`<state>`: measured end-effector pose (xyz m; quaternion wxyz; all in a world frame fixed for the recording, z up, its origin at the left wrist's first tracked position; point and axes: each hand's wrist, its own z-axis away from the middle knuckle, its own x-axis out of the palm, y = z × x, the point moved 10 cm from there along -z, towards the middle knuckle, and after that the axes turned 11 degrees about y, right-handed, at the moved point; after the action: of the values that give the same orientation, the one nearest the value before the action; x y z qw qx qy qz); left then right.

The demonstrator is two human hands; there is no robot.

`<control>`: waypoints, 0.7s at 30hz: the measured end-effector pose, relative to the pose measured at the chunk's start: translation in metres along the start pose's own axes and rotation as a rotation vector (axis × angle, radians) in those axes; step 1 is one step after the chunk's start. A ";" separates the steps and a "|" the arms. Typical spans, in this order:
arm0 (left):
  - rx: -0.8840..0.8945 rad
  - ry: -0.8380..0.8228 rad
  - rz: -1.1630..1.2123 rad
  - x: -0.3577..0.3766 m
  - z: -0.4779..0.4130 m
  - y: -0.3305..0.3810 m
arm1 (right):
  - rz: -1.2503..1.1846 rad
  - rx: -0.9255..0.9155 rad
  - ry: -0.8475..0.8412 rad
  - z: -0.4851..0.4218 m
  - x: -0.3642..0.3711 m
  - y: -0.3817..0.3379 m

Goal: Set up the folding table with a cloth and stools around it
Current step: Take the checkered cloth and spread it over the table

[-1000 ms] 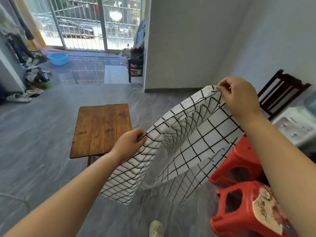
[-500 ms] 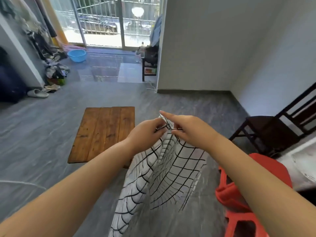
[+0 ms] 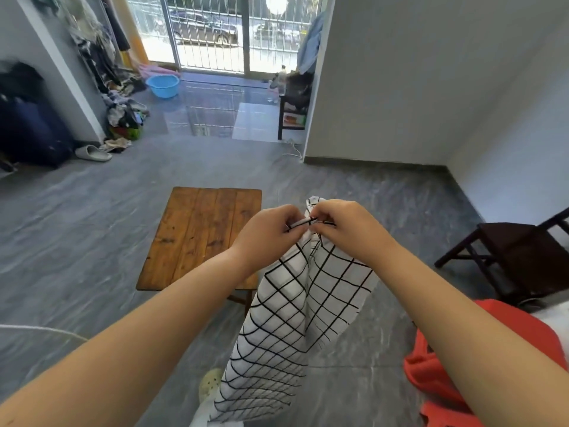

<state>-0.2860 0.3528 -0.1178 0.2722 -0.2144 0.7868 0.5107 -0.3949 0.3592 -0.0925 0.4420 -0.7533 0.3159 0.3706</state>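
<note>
A white cloth with a black grid (image 3: 289, 318) hangs down in front of me. My left hand (image 3: 268, 234) and my right hand (image 3: 345, 228) pinch its top edge side by side, fingers touching. The low wooden folding table (image 3: 200, 232) stands on the grey floor just left of and behind my hands, its top bare. A red plastic stool (image 3: 431, 374) sits at the lower right, partly hidden by my right forearm.
A dark wooden chair (image 3: 517, 254) stands by the right wall. A blue basin (image 3: 163, 85), a pile of clothes (image 3: 124, 118) and a slipper (image 3: 92, 153) lie at the far left. A dark shelf (image 3: 292, 112) is by the barred door. My shoe (image 3: 211, 383) shows below.
My hands, spread wide with the cloth stretched between them a second ago, have come together. The cloth now hangs folded in a narrow drape. My view has swung left and closer to the table.
</note>
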 end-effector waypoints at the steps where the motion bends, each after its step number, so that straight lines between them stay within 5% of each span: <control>1: 0.001 0.010 0.019 -0.005 -0.006 -0.005 | 0.005 -0.002 0.027 -0.008 0.000 -0.002; 17: 0.071 -0.218 0.375 -0.065 -0.131 -0.098 | 0.189 0.087 0.415 -0.174 -0.058 -0.016; 21: 0.127 -0.192 0.308 -0.066 -0.162 -0.114 | 0.254 0.091 0.503 -0.193 -0.073 -0.022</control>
<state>-0.1999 0.1632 -0.0998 0.2776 -0.0243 0.8115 0.5136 -0.3616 0.2052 0.0426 0.3332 -0.7553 0.5239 0.2098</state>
